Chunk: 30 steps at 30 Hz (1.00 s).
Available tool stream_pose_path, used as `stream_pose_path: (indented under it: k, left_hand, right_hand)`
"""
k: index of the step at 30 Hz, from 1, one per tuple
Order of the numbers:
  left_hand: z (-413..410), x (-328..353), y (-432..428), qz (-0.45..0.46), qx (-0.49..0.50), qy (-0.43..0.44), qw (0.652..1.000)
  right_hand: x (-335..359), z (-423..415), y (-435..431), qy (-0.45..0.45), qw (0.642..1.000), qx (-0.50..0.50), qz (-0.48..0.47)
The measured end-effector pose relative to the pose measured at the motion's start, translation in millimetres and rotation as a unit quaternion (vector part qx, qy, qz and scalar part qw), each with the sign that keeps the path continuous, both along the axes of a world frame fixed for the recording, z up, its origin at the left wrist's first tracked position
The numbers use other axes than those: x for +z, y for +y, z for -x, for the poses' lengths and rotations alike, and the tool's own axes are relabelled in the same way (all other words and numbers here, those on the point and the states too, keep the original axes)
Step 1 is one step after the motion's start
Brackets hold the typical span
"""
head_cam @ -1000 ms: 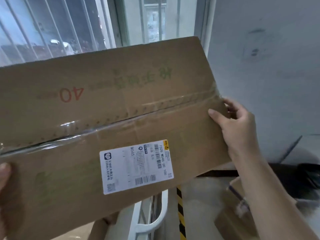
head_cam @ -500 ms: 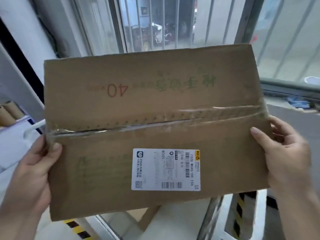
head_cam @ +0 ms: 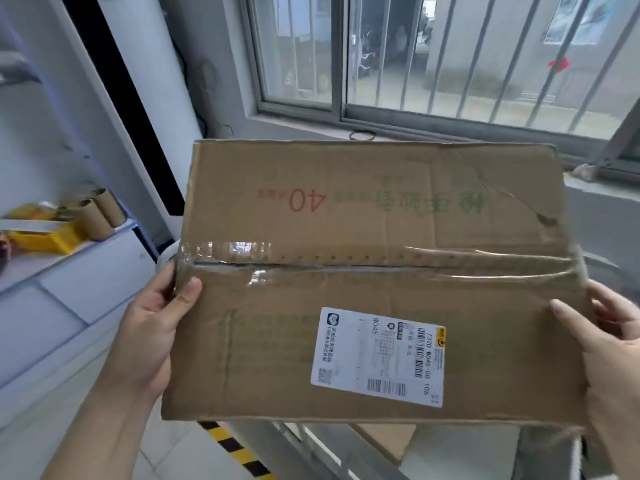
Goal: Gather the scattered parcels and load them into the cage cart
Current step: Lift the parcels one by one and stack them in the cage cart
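A large brown cardboard parcel [head_cam: 363, 216] fills the middle of the head view, taped along its centre seam, with a red "40" printed upside down and a white shipping label near its lower right. My left hand [head_cam: 152, 327] grips its left edge, thumb on top. My right hand [head_cam: 609, 344] grips the right edge, thumb on the top face. The parcel is held in the air in front of me. Below it a white rail of the cage cart [head_cam: 322, 448] shows, with another brown box [head_cam: 388, 441] partly hidden underneath.
A barred window [head_cam: 433, 57] and its grey sill lie straight ahead. To the left a white shelf [head_cam: 72, 268] carries cardboard tubes [head_cam: 100, 213] and yellow items. Yellow-black hazard tape [head_cam: 235, 452] runs across the floor below the parcel.
The view has swung left, from a plain wall to the window and shelf. The parcel has come lower and further right in view, and my left hand's grip now shows fully.
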<state>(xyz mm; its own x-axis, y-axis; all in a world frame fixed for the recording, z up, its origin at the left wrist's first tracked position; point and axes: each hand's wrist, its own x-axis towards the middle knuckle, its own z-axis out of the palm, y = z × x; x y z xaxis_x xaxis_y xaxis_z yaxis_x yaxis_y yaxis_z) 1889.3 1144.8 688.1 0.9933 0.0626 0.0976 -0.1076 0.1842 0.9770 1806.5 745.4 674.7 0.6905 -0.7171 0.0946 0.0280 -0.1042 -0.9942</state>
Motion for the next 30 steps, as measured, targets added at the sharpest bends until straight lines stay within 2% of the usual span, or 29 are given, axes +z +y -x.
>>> stream_pose_path:
  k: [6, 17, 22, 26, 30]
  left_hand:
    - [-75, -8, 41, 0.017, 0.005, -0.003, 1.0]
    - [-264, -1, 66, -0.038, -0.048, 0.024, 0.998]
    - [-354, -23, 70, -0.096, -0.094, 0.059, 0.989]
    - [-430, -61, 68, -0.161, -0.142, 0.101, 0.971]
    - [-492, -114, 78, -0.246, -0.204, 0.151, 0.935]
  right_hand:
    - [-4, -70, 45, -0.012, 1.0, 0.007, 0.0]
    - [-40, -227, 70, 0.007, 0.999, -0.027, -0.027]
    - [-68, -265, 88, 0.059, 0.996, -0.04, -0.054]
    - [-110, -285, 118, 0.109, 0.986, -0.092, -0.084]
    - [-177, -302, 159, 0.244, 0.96, -0.118, -0.068]
